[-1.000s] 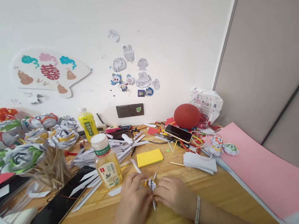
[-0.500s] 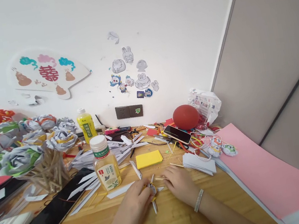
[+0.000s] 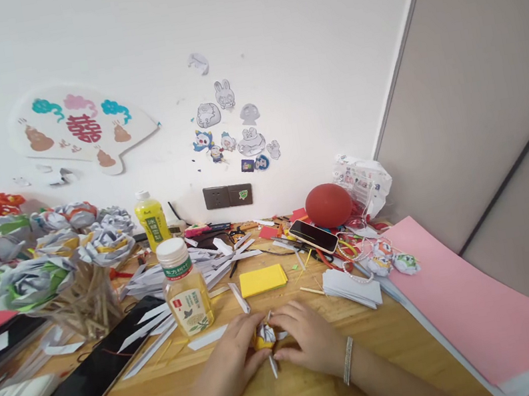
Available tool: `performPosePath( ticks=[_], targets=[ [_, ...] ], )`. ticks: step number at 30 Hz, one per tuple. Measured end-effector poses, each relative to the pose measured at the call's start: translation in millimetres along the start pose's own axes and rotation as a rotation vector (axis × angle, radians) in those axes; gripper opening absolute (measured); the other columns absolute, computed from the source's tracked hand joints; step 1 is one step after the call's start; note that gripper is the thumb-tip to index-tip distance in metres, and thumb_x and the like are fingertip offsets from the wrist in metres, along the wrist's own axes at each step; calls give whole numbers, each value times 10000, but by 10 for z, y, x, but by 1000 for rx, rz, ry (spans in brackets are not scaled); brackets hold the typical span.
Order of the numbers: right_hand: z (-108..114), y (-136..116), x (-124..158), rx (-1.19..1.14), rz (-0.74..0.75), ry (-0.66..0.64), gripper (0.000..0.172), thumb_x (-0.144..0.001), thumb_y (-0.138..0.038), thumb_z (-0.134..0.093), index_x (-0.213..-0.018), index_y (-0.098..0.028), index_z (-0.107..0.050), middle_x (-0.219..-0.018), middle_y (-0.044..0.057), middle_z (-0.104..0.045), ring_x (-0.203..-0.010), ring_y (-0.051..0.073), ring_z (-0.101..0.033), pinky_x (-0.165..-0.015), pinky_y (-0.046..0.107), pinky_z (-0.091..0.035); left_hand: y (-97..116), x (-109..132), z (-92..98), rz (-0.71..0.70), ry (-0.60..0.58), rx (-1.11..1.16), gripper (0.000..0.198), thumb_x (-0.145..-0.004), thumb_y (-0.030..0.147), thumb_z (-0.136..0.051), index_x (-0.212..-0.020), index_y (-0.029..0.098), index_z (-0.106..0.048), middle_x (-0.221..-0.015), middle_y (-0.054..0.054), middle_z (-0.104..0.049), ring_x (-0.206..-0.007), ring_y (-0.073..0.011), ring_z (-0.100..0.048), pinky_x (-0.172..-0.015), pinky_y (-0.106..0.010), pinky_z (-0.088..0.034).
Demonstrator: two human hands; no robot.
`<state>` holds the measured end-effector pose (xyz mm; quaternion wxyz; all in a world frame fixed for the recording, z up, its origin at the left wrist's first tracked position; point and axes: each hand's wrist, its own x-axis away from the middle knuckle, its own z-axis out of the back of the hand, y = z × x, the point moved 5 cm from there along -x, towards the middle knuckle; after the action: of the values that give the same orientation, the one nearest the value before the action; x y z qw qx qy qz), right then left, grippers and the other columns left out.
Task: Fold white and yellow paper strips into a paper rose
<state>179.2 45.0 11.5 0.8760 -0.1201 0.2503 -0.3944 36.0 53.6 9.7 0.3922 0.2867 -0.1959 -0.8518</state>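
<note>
On the wooden table in front of me is a small folded paper flower, white with yellow at its edges. White paper strips stick out from it toward the top and the bottom. My left hand grips its left side, fingers curled behind and thumb in front. From the right, my right hand closes on it with thumb and fingers. A beaded bracelet circles my right wrist. Just beyond the hands lie a yellow paper stack and a short wooden stick.
A bottle with a white cap stands left of my hands. Farther left are a black phone and a container of sticks below large paper flowers. White cards, pink paper and a red balloon are rightward.
My right hand has moved left onto the paper flower. The thin stick at its fingertips before no longer shows. My left hand's thumb has shifted nearer to me, exposing more of the flower.
</note>
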Motion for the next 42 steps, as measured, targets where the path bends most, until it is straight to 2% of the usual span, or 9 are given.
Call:
performPosePath(
  ticks=[4, 9, 16, 21, 27, 31, 34, 38, 42],
  targets=[
    [-47, 6, -18, -6, -40, -13, 340, -763, -315, -670, -1051, -182, -548, -1014, 54, -586, -936, 209, -501, -819, 321, -406, 29, 0, -11, -1, 1, 7, 324, -788, 200, -600, -1103, 239, -530, -1036, -64, -620, -977, -227, -573, -861, -360, -475],
    [-69, 7, -17, -13, -51, -10, 327, -752, -264, -684, -1042, -186, -554, -1008, 47, -595, -933, 202, -512, -815, 311, -406, -4, 1, -20, -6, 9, 38, 435, -755, 233, -646, -1164, 230, -498, -1093, -86, -604, -1012, -235, -564, -887, -364, -464],
    [7, 12, 13, -14, 6, 30, 275, -746, -362, -689, -917, -177, -578, -886, 26, -616, -839, 181, -534, -755, 288, -403, -8, 0, -21, -4, -113, 147, 435, -788, 189, -583, -1205, 256, -476, -1187, -59, -596, -1083, -219, -552, -939, -347, -439],
    [25, -1, 23, -42, -6, 44, 136, -764, -221, -667, -868, -189, -584, -810, 1, -618, -768, 160, -555, -693, 256, -411, -84, 9, 17, 11, -78, 113, 606, -741, 173, -625, -1290, 263, -387, -1278, -83, -533, -1120, -242, -530, -940, -390, -444],
    [20, -18, 28, -127, 20, 48, 130, -817, -111, -557, -892, -208, -601, -853, -4, -633, -827, 147, -571, -751, 246, -419, -30, 1, 70, -53, -117, 14, 461, -796, 106, -489, -1231, 256, -477, -1226, -60, -579, -1117, -212, -535, -967, -364, -424],
    [118, 128, 29, 37, -150, 183, 173, -792, -88, -567, -935, -185, -577, -919, 35, -604, -884, 186, -535, -760, 290, -416, 35, 7, 52, -27, -80, 36, 496, -769, 147, -549, -1245, 236, -443, -1249, -78, -549, -1134, -222, -513, -973, -370, -416],
    [94, 259, 27, 194, -254, 171, 139, -771, -154, -627, -901, -182, -585, -911, 56, -591, -877, 222, -521, -739, 326, -419, 50, 3, 25, 10, -20, 24, 476, -714, 162, -628, -1170, 218, -503, -1171, -95, -586, -1092, -251, -531, -946, -396, -431],
    [4, 323, 2, 226, -244, 122, 98, -774, -116, -623, -732, -187, -570, -820, 29, -587, -811, 197, -531, -690, 289, -418, 36, 1, 0, 20, -14, 52, 475, -728, 98, -566, -1176, 240, -495, -1149, -77, -602, -1058, -229, -561, -923, -374, -450],
    [49, 286, -2, 229, -231, 157, 119, -819, -76, -538, -757, -178, -548, -789, 34, -591, -758, 195, -528, -652, 292, -402, 1, 9, 15, 50, -21, 71, 509, -733, 115, -549, -1220, 229, -455, -1190, -83, -590, -1082, -230, -557, -932, -373, -447]
  ],
)
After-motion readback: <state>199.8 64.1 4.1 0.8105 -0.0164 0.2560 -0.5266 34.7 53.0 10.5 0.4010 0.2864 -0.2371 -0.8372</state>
